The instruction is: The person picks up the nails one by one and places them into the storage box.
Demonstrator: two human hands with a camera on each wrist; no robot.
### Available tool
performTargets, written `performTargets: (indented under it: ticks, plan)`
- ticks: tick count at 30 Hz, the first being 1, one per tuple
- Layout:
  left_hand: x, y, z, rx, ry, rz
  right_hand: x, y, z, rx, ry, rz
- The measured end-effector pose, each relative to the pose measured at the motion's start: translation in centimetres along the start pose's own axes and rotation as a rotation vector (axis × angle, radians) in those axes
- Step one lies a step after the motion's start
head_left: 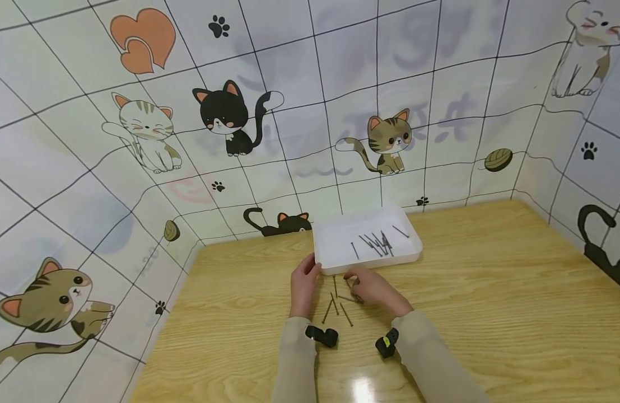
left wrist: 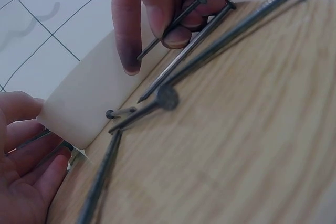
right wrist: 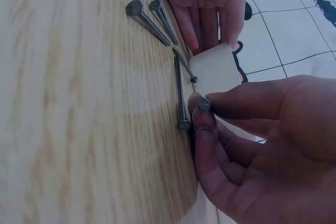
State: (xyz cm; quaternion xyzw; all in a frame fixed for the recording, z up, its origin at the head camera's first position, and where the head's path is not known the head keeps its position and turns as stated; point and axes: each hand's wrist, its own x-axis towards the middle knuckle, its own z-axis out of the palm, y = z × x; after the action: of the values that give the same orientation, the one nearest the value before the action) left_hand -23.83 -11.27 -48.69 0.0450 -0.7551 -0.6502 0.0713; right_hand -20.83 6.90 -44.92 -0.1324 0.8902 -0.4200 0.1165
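One nail (left wrist: 184, 14): just outside the tray's near wall, clamped in the fingers of the right hand (head_left: 372, 286). Hazard, as we judge it: a loose pinch could let the slim shank twist or slip.

Loose nails (head_left: 334, 303): close together on the counter (head_left: 491, 302); we reckon a brushing knuckle could scatter them.

White tray (head_left: 370, 265): near-left corner gripped by the left hand's (head_left: 304, 282) fingers; a tug could shift the nails inside (head_left: 385, 244).

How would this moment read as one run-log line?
right hand: pinches nail | left hand: touches tray corner | tray: several nails inside | table: loose nails near tray
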Motion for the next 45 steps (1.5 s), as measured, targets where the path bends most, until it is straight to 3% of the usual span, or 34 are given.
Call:
performTargets:
  ticks: [18, 24, 28, 36, 45]
  plan:
    - [0.4, -0.1, 0.0, -0.013, -0.002, 0.010, 0.9, 0.5, -0.6, 0.117, -0.052, 0.067]
    - [0.4, -0.1, 0.0, -0.026, -0.006, 0.029, 1.1, -0.2, -1.4, 0.056, -0.087, 0.052]
    - [0.2, 0.0, -0.1, -0.029, -0.010, 0.024, 1.3, -1.0, -2.0, -0.014, -0.097, -0.007]
    - [0.5, 0.1, -0.3, -0.046, -0.008, 0.039, 3.4, -1.9, -3.0, 0.075, 0.054, -0.149]
    - [0.4, 0.0, 0.0, -0.032, -0.006, 0.011, 6.5, -0.8, -3.0, 0.200, 0.196, -0.149]
